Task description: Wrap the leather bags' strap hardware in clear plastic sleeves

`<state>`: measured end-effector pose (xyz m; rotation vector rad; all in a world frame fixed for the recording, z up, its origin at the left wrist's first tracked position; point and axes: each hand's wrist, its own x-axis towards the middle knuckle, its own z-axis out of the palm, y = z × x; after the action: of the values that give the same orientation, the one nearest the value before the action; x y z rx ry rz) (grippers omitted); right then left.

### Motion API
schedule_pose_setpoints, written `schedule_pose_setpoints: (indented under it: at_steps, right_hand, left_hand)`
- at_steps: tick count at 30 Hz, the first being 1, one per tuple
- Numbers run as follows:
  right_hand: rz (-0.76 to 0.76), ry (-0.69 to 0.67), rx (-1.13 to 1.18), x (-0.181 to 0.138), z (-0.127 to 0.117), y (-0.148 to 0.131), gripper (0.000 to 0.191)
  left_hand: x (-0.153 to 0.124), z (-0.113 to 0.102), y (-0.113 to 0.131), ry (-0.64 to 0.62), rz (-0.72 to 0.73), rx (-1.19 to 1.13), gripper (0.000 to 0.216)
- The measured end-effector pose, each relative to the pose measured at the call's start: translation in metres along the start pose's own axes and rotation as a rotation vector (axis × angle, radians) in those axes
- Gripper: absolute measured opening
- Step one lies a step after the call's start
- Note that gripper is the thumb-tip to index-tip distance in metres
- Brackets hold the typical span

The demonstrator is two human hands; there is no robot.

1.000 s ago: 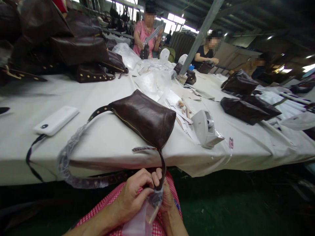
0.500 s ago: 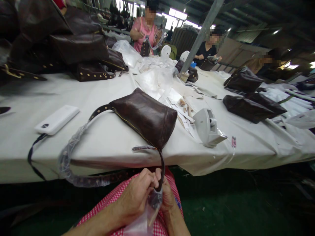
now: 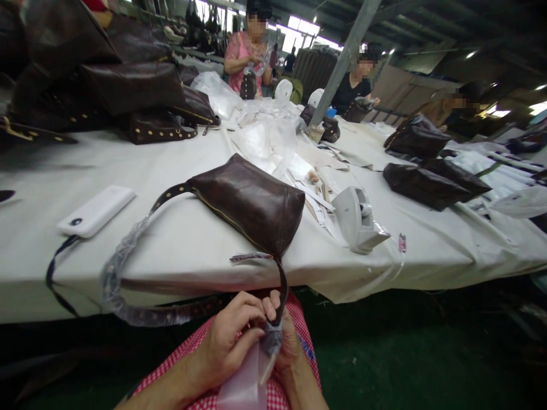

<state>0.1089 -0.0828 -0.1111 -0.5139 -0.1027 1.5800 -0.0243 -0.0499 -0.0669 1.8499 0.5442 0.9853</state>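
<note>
Left hand (image 3: 233, 341) and right hand (image 3: 287, 343) are together below the near edge of the table (image 3: 179, 239), over a red-checked lap. Both are closed on the strap (image 3: 280, 285) of the brown bag (image 3: 252, 202): left fingers (image 3: 256, 310) curl over the strap end and pinch clear plastic wrap (image 3: 269, 339) against it; the right hand sits behind, mostly hidden, thumb side pressing the same wrapped spot. A loose flap of the plastic hangs down between the wrists.

Bag lies on its side near the near edge, mid-table. The strap leaves the bag's left end, loops off the edge, and returns to the hands; its left stretch is already sheathed in crinkled plastic (image 3: 117, 267).

White power bank (image 3: 96, 210) left of the bag, dark cord trailing over the edge. Tape dispenser (image 3: 356, 219) just right of the bag. Paper scraps behind it. More dark bags (image 3: 132, 91) stacked at the far left corner, others (image 3: 431, 182) toward the right. Three other people work at the far edge.
</note>
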Motion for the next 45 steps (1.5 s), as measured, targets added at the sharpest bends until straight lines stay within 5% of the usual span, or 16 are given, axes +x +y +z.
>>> schedule_pose_setpoints:
  at_steps: [11,19,26,32,36,45]
  right_hand:
    - [0.078,0.045,-0.141,-0.002,-0.005,-0.001,0.041]
    - [0.036,0.018,-0.283,-0.007,-0.003,-0.01,0.032]
    - [-0.022,0.134,-0.794,-0.019,0.01,-0.036,0.036]
    - [0.067,0.021,-0.962,-0.024,0.017,-0.049,0.035]
    - [0.092,-0.034,-0.931,-0.025,0.015,-0.048,0.037]
    - [0.116,-0.046,-0.944,-0.024,0.016,-0.048,0.038]
  left_hand:
    - [0.008,-0.002,0.002,-0.162,-0.065,0.024,0.014]
    - [-0.002,0.008,-0.006,-0.095,-0.06,0.151,0.015]
    - [-0.003,0.012,-0.008,-0.114,0.028,0.221,0.019]
    - [0.001,0.014,0.0,-0.04,-0.463,-0.247,0.011]
    - [0.003,0.01,0.002,-0.166,-0.687,-0.563,0.014]
    - [0.005,0.0,0.006,-0.239,-0.57,-0.281,0.012]
